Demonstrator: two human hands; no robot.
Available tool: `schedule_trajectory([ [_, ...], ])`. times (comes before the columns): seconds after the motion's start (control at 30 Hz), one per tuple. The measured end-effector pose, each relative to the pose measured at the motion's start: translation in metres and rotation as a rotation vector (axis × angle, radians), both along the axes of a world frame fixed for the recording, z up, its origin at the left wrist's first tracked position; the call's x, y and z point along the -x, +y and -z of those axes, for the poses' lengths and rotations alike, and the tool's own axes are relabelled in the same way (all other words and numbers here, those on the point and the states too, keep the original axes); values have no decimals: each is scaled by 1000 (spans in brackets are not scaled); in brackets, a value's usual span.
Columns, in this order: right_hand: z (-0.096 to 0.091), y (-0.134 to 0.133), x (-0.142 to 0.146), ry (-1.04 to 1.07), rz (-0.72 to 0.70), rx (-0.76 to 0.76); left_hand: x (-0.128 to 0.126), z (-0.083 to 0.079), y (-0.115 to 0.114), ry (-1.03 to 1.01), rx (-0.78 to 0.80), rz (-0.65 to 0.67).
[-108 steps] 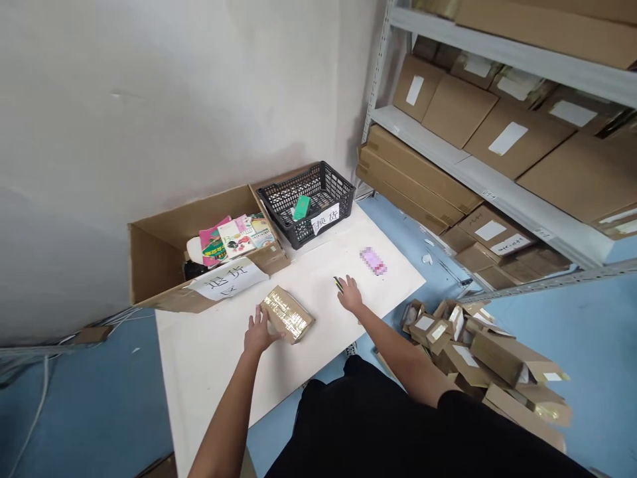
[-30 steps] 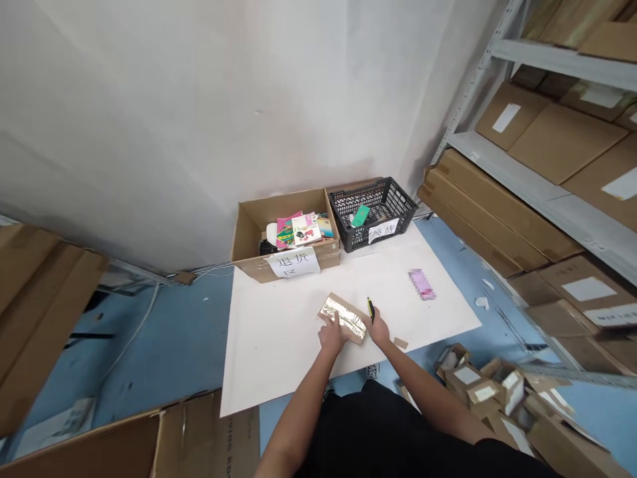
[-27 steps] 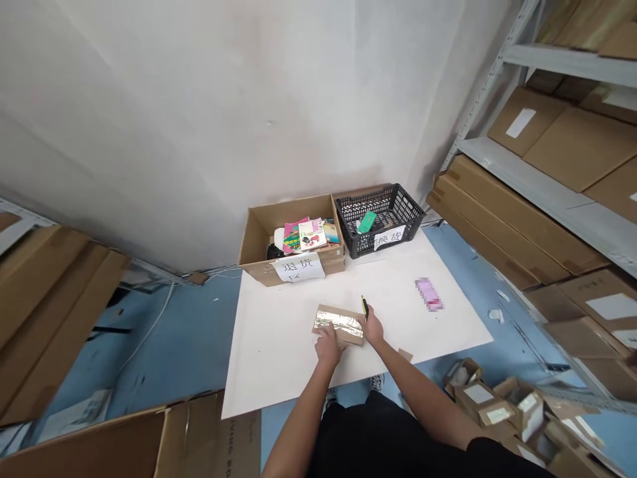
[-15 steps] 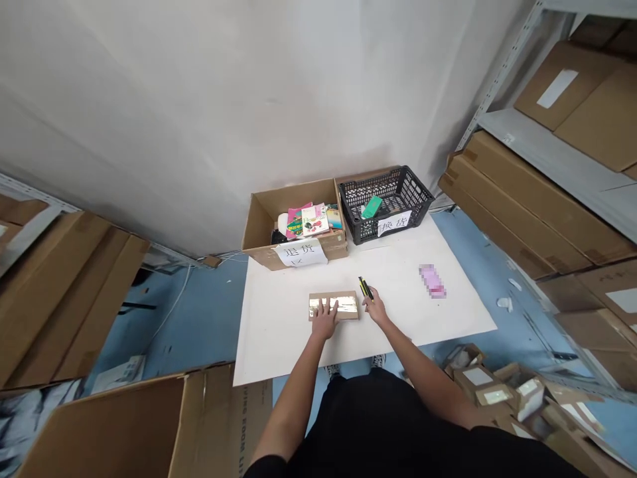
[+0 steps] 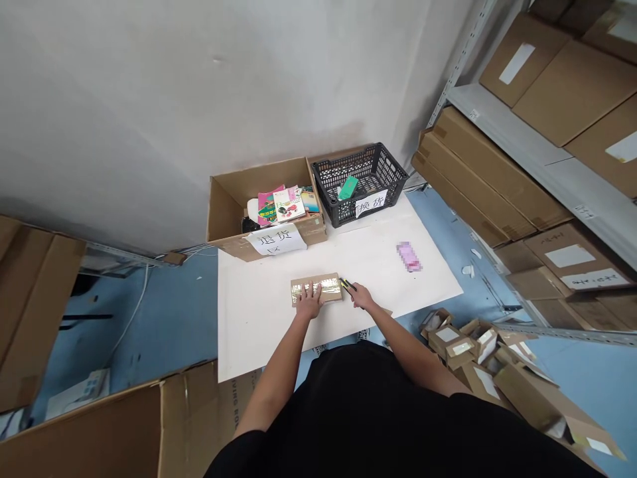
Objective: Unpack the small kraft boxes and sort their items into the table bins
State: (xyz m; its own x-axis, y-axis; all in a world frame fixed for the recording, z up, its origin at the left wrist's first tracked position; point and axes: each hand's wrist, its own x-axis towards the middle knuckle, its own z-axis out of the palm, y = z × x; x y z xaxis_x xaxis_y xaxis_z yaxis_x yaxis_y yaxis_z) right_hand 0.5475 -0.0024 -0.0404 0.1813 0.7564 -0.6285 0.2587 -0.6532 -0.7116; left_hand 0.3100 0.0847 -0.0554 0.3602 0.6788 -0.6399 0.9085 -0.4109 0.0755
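Note:
A small brown parcel (image 5: 326, 287) sealed with shiny tape lies flat on the white table (image 5: 259, 312). My left hand (image 5: 309, 304) rests on its near left part with fingers spread flat. My right hand (image 5: 361, 296) is closed round a black and yellow utility knife (image 5: 347, 285), whose tip touches the parcel's right end.
At the table's back stand an open cardboard box (image 5: 223, 199) with books and a paper label, and a black plastic crate (image 5: 383, 166) holding a green item. A pink object (image 5: 409, 256) lies to the right. Small parcels (image 5: 478, 342) are heaped on the floor; shelving with cartons stands right.
The parcel has been turned square to the table edge under my left hand. My right hand, holding the knife, has come down to the parcel's right end. The camera has shifted.

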Motion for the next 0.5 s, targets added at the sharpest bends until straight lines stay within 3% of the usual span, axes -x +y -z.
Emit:
schedule_trajectory([
  [0.27,-7,3,-3,38,-28,51,0,-1,-3,4,-20,18],
  [0.5,-5,-17,-2,27,-48,79,-1,-6,-6,4,-26,27],
])
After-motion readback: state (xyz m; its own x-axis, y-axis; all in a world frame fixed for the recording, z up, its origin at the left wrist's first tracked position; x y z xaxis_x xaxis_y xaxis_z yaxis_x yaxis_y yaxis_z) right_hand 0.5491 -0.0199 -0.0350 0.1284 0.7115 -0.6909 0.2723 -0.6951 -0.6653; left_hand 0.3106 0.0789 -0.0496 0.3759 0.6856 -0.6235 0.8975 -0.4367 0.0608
